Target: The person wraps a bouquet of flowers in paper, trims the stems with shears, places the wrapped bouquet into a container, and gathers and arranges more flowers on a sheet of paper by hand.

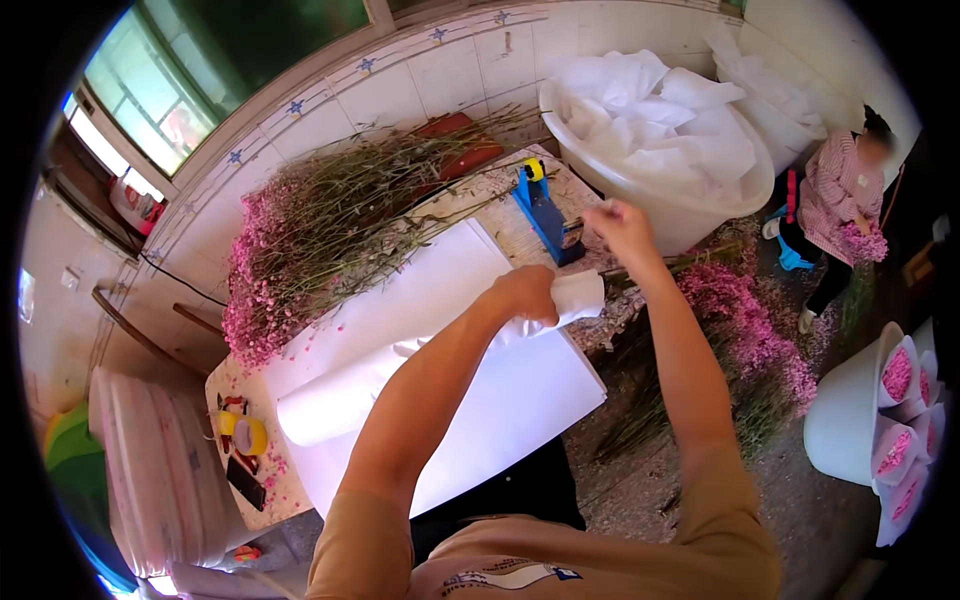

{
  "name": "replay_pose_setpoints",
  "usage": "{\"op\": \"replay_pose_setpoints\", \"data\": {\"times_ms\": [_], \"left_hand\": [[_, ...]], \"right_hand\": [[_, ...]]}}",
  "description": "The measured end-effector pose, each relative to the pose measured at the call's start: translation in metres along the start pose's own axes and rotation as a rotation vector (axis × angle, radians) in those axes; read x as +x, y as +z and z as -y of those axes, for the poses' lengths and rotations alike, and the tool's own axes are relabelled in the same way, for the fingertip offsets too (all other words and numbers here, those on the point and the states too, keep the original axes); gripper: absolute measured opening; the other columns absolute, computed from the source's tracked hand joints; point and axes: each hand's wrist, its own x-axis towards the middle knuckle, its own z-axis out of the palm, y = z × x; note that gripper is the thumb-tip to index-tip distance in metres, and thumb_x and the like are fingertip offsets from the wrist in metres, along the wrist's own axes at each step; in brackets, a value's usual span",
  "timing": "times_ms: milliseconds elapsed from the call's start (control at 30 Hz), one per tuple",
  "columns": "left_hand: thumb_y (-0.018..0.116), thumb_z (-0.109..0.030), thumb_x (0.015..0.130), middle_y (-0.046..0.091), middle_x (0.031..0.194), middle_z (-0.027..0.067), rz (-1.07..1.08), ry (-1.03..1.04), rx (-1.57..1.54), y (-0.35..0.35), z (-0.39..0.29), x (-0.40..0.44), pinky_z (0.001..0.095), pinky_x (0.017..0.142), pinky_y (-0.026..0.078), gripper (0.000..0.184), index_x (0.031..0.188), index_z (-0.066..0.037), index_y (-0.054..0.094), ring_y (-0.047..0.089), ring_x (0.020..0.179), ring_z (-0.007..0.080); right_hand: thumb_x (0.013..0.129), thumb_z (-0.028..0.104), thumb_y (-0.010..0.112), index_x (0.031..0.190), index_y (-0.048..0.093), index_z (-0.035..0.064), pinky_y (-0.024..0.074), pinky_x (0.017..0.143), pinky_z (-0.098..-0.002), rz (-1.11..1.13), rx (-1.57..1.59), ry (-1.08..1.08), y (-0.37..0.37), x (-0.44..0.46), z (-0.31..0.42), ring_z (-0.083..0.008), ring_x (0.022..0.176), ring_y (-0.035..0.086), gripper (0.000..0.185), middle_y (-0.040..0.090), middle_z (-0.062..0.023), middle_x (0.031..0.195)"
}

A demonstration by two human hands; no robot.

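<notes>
My left hand (525, 296) is wrapped round one end of a rolled white paper cone (335, 402), which lies slantwise over the table. Its wide end points left; whatever is inside does not show. Under it is a stack of white paper sheets (520, 405). My right hand (622, 232) is raised beside the cutting end of a blue tape dispenser (543, 212), its fingers pinched together. Something may be between those fingertips, but it is too small to make out. A yellow roll sits in the dispenser's far end.
Pink flowers with long stems (290, 240) are heaped along the table's back; more pink flowers (745, 335) lie at right. A white tub (690, 215) holds wrapping. Tape rolls (248, 434) and a phone (246, 482) lie left. A seated person (845, 185) holds flowers near a bucket (845, 420) of wrapped bouquets.
</notes>
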Motion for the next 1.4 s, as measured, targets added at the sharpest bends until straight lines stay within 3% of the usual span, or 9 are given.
{"op": "replay_pose_setpoints", "data": {"times_ms": [233,433,567,733,1000,1067,1200,1300,1400], "left_hand": [[0.081,-0.019,0.058,0.075,0.09,0.0209,0.04,0.117,0.051,0.005,-0.002,0.039,0.0423,0.075,0.059,0.053,0.107,0.002,0.073,0.074,0.085,0.0352],[0.082,-0.017,0.06,0.075,0.093,0.0157,0.18,0.042,-0.118,-0.027,0.004,0.04,0.0377,0.075,0.058,0.053,0.109,0.0,0.072,0.073,0.086,0.0264],[0.083,-0.015,0.06,0.075,0.094,0.0139,0.241,0.077,-0.288,-0.058,0.01,0.032,0.0368,0.076,0.057,0.054,0.112,-0.001,0.072,0.071,0.085,0.0257],[0.084,-0.012,0.057,0.073,0.095,0.0134,0.551,0.059,-0.565,-0.044,-0.006,0.033,0.0371,0.076,0.056,0.056,0.111,0.003,0.072,0.069,0.087,0.0242],[0.086,-0.009,0.061,0.072,0.106,0.0134,0.688,0.052,-0.829,-0.029,0.007,0.042,0.0344,0.083,0.057,0.066,0.123,0.001,0.067,0.069,0.094,0.0231],[0.085,-0.01,0.064,0.071,0.113,0.0129,0.581,0.101,-1.013,-0.034,0.002,0.029,0.0341,0.086,0.056,0.071,0.131,0.0,0.062,0.068,0.099,0.0226],[0.084,-0.012,0.063,0.072,0.108,0.0131,0.362,0.223,-0.799,-0.016,0.01,0.036,0.0364,0.085,0.055,0.073,0.131,-0.001,0.063,0.068,0.102,0.0253],[0.081,-0.013,0.059,0.071,0.109,0.0164,0.214,0.224,-0.367,0.016,0.009,0.051,0.0361,0.089,0.053,0.072,0.128,-0.002,0.064,0.067,0.1,0.028],[0.08,-0.014,0.058,0.072,0.106,0.0167,0.179,0.193,-0.346,0.018,0.007,0.048,0.0365,0.087,0.053,0.066,0.121,-0.002,0.067,0.068,0.097,0.0288]], "right_hand": [[0.082,0.02,0.085,0.09,0.073,-0.0044,0.0494,0.068,-0.031,0.098,0.034,0.305,0.02,0.034,0.024,-0.0122,0.073,0.061,0.028,0.071,-0.0071,0.081],[0.09,0.012,0.076,0.092,0.065,0.0009,0.047,0.071,-0.0285,0.064,0.238,-0.101,-0.004,-0.077,0.05,-0.0104,0.078,0.057,0.015,0.063,-0.0015,0.084],[0.095,0.01,0.07,0.1,0.063,0.0012,0.0509,0.077,-0.0291,0.03,0.499,0.069,-0.002,-0.183,-0.02,-0.0125,0.084,0.062,0.012,0.064,-0.0019,0.088],[0.094,0.009,0.069,0.104,0.064,0.0021,0.0537,0.076,-0.028,-0.035,0.511,0.441,0.027,-0.13,-0.073,-0.012,0.084,0.066,0.013,0.068,-0.005,0.091],[0.093,0.009,0.068,0.11,0.066,0.0042,0.0559,0.062,-0.0292,-0.261,0.534,0.051,0.043,-0.097,-0.074,-0.013,0.076,0.067,0.018,0.07,-0.0055,0.092],[0.093,0.01,0.07,0.108,0.068,0.0034,0.0575,0.07,-0.0304,-0.036,0.374,0.554,0.019,-0.116,-0.031,-0.0134,0.078,0.07,0.017,0.073,-0.0069,0.091],[0.092,0.012,0.073,0.103,0.071,0.0026,0.058,0.074,-0.0308,0.493,0.328,0.559,-0.005,-0.145,-0.015,-0.0163,0.08,0.072,0.014,0.074,-0.0093,0.09],[0.091,0.018,0.077,0.101,0.073,-0.0021,0.0561,0.073,-0.0283,-0.023,0.427,0.078,0.002,-0.104,0.008,-0.0149,0.079,0.071,0.023,0.075,-0.0107,0.089],[0.089,0.02,0.079,0.094,0.074,-0.0042,0.054,0.068,-0.0283,-0.136,-0.024,-0.162,0.01,-0.031,-0.038,-0.0133,0.075,0.07,0.026,0.075,-0.0106,0.085]]}}
